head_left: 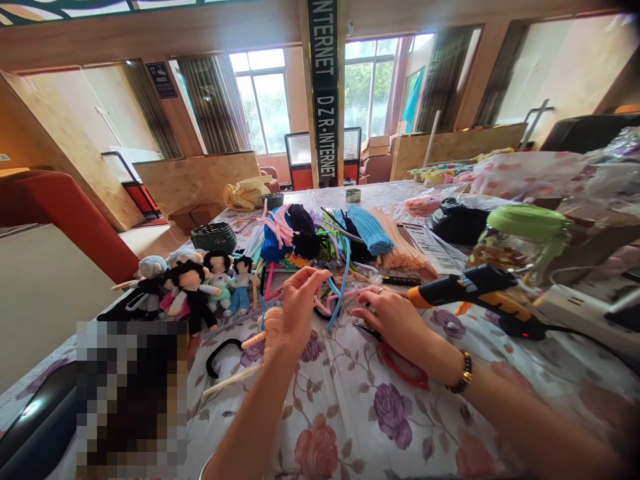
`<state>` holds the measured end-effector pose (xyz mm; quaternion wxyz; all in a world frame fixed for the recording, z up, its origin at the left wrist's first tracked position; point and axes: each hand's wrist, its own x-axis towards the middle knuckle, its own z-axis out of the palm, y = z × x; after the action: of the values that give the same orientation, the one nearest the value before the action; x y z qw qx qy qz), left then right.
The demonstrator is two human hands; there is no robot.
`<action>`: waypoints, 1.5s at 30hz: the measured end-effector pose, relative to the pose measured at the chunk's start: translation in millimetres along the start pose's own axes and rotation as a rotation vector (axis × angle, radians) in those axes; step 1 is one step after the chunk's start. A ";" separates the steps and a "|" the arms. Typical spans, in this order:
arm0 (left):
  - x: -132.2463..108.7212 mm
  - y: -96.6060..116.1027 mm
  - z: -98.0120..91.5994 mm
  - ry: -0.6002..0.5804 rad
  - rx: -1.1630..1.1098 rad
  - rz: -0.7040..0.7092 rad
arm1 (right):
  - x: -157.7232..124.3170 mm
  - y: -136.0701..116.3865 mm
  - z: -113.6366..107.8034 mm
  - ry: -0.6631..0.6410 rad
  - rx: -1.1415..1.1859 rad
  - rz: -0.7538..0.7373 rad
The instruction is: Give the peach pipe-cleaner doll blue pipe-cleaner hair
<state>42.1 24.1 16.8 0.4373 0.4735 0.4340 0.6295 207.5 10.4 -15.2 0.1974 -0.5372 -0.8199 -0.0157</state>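
Note:
Near the middle of the table my left hand (299, 307) is closed in a pinch, with the end of a light blue pipe cleaner (340, 293) at its fingertips. My right hand (390, 312) is a short way to the right, fingers loosely bent and apart, beside the pipe cleaners. Scissors with red handles (407, 373) lie under and beside that hand. A peach pipe cleaner doll (273, 327) lies by my left wrist, partly hidden by it, with a blue strand on it. A black curved pipe cleaner (215, 357) is left of the doll.
Several finished dolls (193, 287) sit at the left, near a dark green basket (214, 237). Bundles of coloured pipe cleaners (370, 230) lie behind my hands. A black-and-orange glue gun (463, 287) and a green-lidded jar (520, 233) stand at right. A person's blurred head is lower left.

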 end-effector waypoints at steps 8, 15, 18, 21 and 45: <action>2.0 -2.5 -4.7 0.162 -0.055 0.025 | -3.8 14.9 7.4 -0.023 -0.072 -0.090; 3.9 -5.6 -7.6 0.216 -0.100 0.042 | -3.8 23.6 13.9 -0.059 -0.028 -0.116; 2.7 -4.9 -7.7 0.234 -0.097 0.059 | -0.6 11.1 9.1 -0.021 0.190 -0.028; 1.8 -3.9 -6.7 0.250 -0.070 0.100 | 1.0 -7.2 2.0 -0.054 0.646 0.057; -10.7 0.0 0.9 0.142 0.008 0.249 | -15.6 -41.3 28.0 -0.324 1.672 0.228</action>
<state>44.8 13.9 14.6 0.3222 0.4796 0.4042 0.7090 167.7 -14.1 -38.6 0.4094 -0.2902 -0.5211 0.6904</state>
